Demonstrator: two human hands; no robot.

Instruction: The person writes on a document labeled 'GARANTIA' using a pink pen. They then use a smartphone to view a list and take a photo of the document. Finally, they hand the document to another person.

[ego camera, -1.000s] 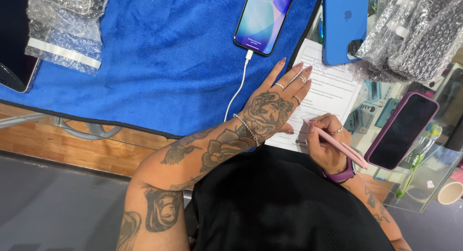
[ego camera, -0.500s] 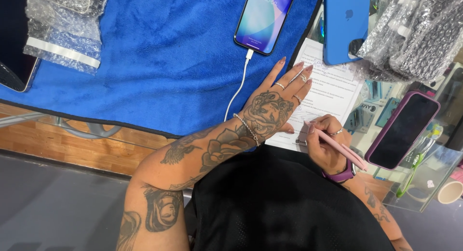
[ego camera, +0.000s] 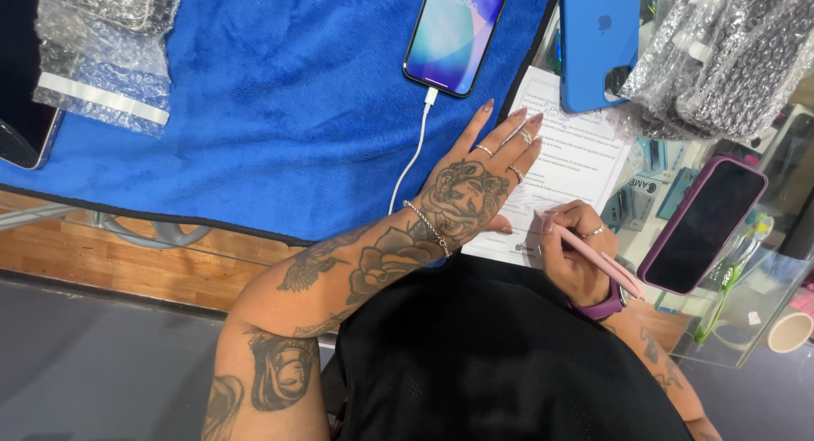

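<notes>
White printed paper sheet [ego camera: 566, 165] lies under both hands; left hand [ego camera: 471, 191] presses it, fingers spread flat; right hand [ego camera: 572, 254] fingers clamp a slim pink pen [ego camera: 589, 254], slanting near-right.

a glass counter [ego camera: 746, 309] with a wooden edge [ego camera: 127, 267] carries everything. a blue towel [ego camera: 271, 110] covers most of it. on the towel lie a lit phone [ego camera: 458, 30] with a white cable [ego camera: 415, 153] plugged in, and bubble-wrap bags [ego camera: 93, 76] (one over a dark device). a printed sheet [ego camera: 568, 157] lies beside the towel, a blue phone case [ego camera: 598, 42] overlapping its top. a purple-cased phone [ego camera: 704, 225] rests on the glass.
</notes>
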